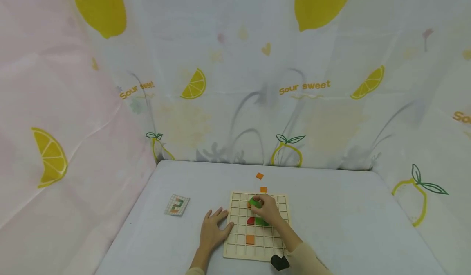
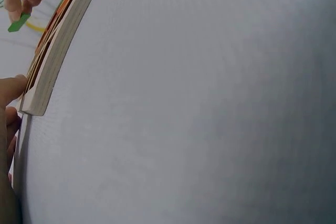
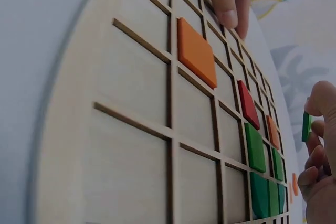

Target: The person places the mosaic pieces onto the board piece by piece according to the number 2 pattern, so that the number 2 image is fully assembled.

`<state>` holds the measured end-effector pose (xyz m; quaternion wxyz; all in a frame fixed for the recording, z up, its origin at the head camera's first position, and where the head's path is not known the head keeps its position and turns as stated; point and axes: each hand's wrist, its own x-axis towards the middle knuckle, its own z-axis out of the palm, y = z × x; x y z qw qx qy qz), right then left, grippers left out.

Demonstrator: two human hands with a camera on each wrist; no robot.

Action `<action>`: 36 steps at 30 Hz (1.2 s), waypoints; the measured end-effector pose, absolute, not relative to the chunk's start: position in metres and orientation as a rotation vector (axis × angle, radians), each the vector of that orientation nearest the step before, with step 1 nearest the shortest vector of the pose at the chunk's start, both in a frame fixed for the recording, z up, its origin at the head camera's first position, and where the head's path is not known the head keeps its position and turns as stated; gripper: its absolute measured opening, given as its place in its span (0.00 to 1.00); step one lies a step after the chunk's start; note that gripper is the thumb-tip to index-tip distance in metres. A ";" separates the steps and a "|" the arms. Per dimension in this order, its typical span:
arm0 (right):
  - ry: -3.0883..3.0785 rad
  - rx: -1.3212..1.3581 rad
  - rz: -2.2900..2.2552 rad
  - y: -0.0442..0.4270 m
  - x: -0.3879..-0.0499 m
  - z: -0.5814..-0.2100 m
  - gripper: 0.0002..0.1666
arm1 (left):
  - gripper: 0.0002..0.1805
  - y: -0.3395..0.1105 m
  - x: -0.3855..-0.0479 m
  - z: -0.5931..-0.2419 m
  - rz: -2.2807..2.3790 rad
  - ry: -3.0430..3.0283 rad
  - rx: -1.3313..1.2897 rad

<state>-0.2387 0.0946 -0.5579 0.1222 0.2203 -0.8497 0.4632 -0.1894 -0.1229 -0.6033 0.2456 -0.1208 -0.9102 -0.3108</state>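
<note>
A wooden grid board [image 1: 235, 251] lies on the white table. My right hand [image 1: 269, 210] pinches a green tile [image 3: 306, 124] between thumb and fingers, held above the far part of the board. Spread beside the board's left edge is my left hand [image 1: 212, 233], its thumb touching that edge. In the grid sit an orange tile [image 3: 197, 53] toward the near side, a red tile [image 3: 248, 104], another orange tile [image 3: 273, 131] farther off, and several green tiles [image 3: 255, 148]. The right hand and forearm partly cover the green ones in the head view.
Two loose orange tiles, one far tile [image 1: 259, 176] and one nearer tile [image 1: 263, 189], lie beyond the board's far edge. To the left, a small patterned card [image 1: 177, 205] rests on the table. Lemon-printed cloth [image 1: 228, 115] encloses the table's back and sides.
</note>
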 end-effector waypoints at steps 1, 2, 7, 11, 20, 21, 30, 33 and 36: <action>-2.491 0.655 1.351 0.094 -0.236 -0.558 0.12 | 0.22 -0.123 -0.189 -0.603 -0.847 -2.483 -0.331; -2.501 0.668 1.346 0.094 -0.233 -0.559 0.13 | 0.22 -0.123 -0.189 -0.603 -0.849 -2.484 -0.331; -2.573 0.745 1.260 0.093 -0.222 -0.568 0.12 | 0.21 -0.123 -0.189 -0.603 -0.838 -2.484 -0.334; -2.625 0.814 1.154 0.094 -0.215 -0.573 0.12 | 0.21 -0.123 -0.189 -0.603 -0.825 -2.484 -0.337; -2.719 0.817 1.015 0.092 -0.200 -0.574 0.16 | 0.21 -0.123 -0.189 -0.602 -0.839 -2.495 -0.333; -2.699 0.823 0.993 0.091 -0.198 -0.575 0.16 | 0.21 -0.123 -0.189 -0.602 -0.841 -2.495 -0.331; -2.447 0.839 0.772 0.088 -0.188 -0.586 0.10 | 0.21 -0.123 -0.188 -0.601 -0.832 -2.493 -0.323; -2.437 0.811 0.724 0.087 -0.184 -0.585 0.10 | 0.21 -0.123 -0.188 -0.601 -0.836 -2.496 -0.321; -2.426 0.797 0.722 0.087 -0.180 -0.585 0.10 | 0.21 -0.123 -0.188 -0.602 -0.840 -2.493 -0.324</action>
